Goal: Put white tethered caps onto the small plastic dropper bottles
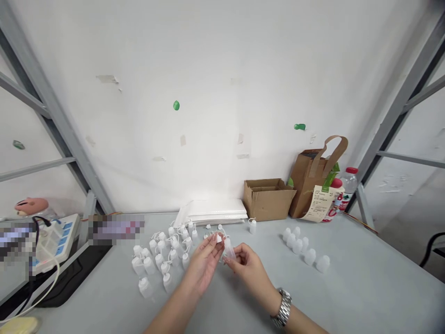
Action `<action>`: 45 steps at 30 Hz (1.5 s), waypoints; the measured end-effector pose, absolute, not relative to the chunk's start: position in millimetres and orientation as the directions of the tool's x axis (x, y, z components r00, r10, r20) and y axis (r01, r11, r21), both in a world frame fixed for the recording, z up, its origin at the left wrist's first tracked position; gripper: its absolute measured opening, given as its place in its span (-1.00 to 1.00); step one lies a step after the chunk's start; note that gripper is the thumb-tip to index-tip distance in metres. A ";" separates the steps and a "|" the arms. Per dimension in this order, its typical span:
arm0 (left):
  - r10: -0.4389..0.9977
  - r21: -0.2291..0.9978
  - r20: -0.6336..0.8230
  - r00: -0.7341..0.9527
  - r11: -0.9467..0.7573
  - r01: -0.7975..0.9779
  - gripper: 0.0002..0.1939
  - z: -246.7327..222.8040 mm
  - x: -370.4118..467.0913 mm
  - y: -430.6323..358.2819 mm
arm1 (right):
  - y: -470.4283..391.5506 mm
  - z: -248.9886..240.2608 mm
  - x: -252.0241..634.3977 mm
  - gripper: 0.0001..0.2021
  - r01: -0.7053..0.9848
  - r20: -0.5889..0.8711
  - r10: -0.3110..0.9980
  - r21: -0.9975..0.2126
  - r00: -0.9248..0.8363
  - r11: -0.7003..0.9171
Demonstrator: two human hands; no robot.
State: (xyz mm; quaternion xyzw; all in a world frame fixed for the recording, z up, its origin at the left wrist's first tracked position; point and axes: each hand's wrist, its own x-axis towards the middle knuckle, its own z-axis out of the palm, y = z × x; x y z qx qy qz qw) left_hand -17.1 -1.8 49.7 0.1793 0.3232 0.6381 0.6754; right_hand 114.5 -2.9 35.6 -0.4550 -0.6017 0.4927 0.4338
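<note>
My left hand [206,260] pinches a small white cap [219,238] between thumb and fingers. Right beside it, my right hand [247,264] grips a small translucent plastic bottle [229,249], tilted, its top close to the cap. Whether cap and bottle touch I cannot tell. Several capped small bottles [162,250] stand in a cluster left of my hands. Loose white caps [220,227] lie just behind my fingers, partly hidden. One more capped bottle [252,226] stands behind my right hand. Off to the right are several bottles without visible caps [309,256].
At the back are a stack of white sheets [215,211], an open cardboard box [269,202], a brown paper bag [309,181] and a red-capped water bottle [348,185]. A power strip [64,241] with cables and a black mat [78,273] occupy the left side of the grey table [365,287].
</note>
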 end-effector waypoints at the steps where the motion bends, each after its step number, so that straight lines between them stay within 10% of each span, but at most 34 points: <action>1: 0.980 0.661 -0.198 -0.020 0.118 -0.741 -0.89 49.6 -15.9 -2.6 | -4.1 35.0 114.2 -0.81 0.151 0.080 0.977 -0.982 -0.197 0.111; 33: 0.990 0.946 -0.052 -0.130 0.006 -0.325 -0.75 45.2 -15.0 -6.2 | -13.6 27.6 114.4 -0.88 0.517 0.308 0.944 -0.793 -0.115 0.322; 40: 0.998 0.936 -0.057 -0.035 0.042 -0.350 -0.71 48.0 -20.6 -0.4 | -7.5 36.4 113.9 -0.73 -0.025 -0.031 0.955 -0.999 -0.295 -0.040; 45: 1.000 0.959 -0.029 0.002 0.028 -0.284 -0.71 57.6 -25.6 -0.1 | -3.7 44.9 117.2 -0.68 -0.396 -0.121 0.823 -0.831 -0.555 -0.390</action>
